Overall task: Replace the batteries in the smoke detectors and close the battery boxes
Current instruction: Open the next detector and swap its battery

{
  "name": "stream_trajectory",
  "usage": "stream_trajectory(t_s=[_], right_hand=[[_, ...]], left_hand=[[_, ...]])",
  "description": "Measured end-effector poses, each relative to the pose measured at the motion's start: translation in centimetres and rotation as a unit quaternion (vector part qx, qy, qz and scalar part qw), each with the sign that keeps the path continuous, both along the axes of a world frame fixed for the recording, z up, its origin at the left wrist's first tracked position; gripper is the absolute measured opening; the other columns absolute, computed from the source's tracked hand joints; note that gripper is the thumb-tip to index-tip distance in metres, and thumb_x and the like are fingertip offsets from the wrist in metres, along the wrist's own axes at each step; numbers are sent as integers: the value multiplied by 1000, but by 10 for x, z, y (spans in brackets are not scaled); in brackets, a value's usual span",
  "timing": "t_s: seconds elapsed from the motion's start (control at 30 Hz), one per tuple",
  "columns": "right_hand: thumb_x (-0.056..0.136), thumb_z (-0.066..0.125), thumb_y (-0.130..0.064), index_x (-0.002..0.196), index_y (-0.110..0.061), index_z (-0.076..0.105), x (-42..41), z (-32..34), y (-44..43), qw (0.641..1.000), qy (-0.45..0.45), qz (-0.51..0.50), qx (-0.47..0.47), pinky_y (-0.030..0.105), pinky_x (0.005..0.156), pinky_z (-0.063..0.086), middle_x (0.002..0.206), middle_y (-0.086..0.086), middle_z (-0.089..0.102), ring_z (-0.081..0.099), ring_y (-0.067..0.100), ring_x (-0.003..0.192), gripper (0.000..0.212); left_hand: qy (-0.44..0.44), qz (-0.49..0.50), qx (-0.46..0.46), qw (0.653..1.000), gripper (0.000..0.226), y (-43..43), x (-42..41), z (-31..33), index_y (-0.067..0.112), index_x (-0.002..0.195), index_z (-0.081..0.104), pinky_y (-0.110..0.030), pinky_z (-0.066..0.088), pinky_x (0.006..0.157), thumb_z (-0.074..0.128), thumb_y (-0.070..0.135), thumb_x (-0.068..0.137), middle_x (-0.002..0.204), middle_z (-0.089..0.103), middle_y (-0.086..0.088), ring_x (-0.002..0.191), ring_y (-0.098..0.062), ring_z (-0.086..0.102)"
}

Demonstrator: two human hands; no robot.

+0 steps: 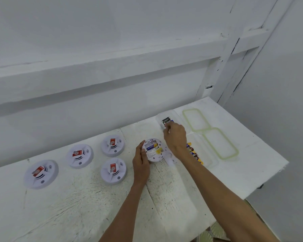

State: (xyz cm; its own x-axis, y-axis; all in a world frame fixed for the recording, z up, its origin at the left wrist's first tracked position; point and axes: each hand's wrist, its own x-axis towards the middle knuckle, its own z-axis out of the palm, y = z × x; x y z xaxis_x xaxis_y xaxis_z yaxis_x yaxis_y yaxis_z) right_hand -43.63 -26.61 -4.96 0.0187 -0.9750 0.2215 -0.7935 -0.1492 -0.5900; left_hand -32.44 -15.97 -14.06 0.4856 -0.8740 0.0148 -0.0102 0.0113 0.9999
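Observation:
My left hand (141,160) grips the left rim of a white smoke detector (155,155) that lies upside down. Its battery bay is open, with a blue-and-yellow battery (152,147) inside. A white cover piece (171,161) lies just right of it. My right hand (175,137) reaches into a clear plastic box (160,117) at the back, fingertips pinched on one of the black batteries (165,120) there. A second clear box (211,163) with a row of several batteries (193,152) sits under my right wrist.
Several more smoke detectors lie face up on the white table to the left: (113,144), (80,155), (113,170), (41,173). Two clear lids with green seals (195,119), (220,143) rest at the right. The table's right edge (269,179) is close.

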Motion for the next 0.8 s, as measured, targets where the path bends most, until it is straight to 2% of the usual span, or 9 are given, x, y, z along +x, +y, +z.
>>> stream_trajectory(t_s=[0.13,0.27,0.37,0.5,0.57,0.67,0.8], right_hand=[[90,53,-6,95,0,67,-17,2,-39,993,80,-9,86,33,59,44,91,17,68,61,30,82,16],[87,51,1,109,2,66,-24,4,-56,981,136,16,136,41,75,57,108,22,62,63,36,92,26],[83,57,3,108,-3,66,-25,1,-65,966,197,36,162,32,65,49,107,18,60,62,31,89,27],[83,59,3,101,-3,67,-24,-5,-71,947,257,48,189,28,53,41,99,12,61,54,22,72,21],[85,62,-2,102,-3,64,-24,-6,-74,944,266,39,191,28,51,39,99,11,57,51,21,72,18],[86,62,-4,105,-1,61,-24,-6,-81,945,253,22,205,28,61,43,111,16,58,51,22,72,19],[91,56,-4,111,2,57,-20,-7,-83,951,228,5,207,29,68,46,118,19,54,61,30,100,21]], left_hand=[[4,0,0,1000,42,1,1,1,31,144,54,-53,57,99,37,39,107,140,64,4,126,-14,63],[6,-4,1,1000,39,0,0,1,33,144,54,-53,57,100,38,35,109,140,64,5,126,-13,63],[7,-6,0,1000,40,0,1,1,35,144,53,-53,57,100,37,39,107,141,63,4,128,-14,62],[19,-6,-4,1000,39,0,1,0,40,142,54,-54,57,100,38,40,107,142,63,5,129,-15,61],[19,-7,-3,1000,38,0,1,0,43,141,54,-54,58,99,37,39,107,141,63,5,127,-15,62],[19,-4,-4,1000,36,-1,1,0,48,138,54,-54,58,98,38,37,108,140,64,5,127,-15,63],[24,-9,1,1000,38,-2,2,-4,45,140,55,-55,58,98,38,40,107,141,64,4,128,-17,62]])
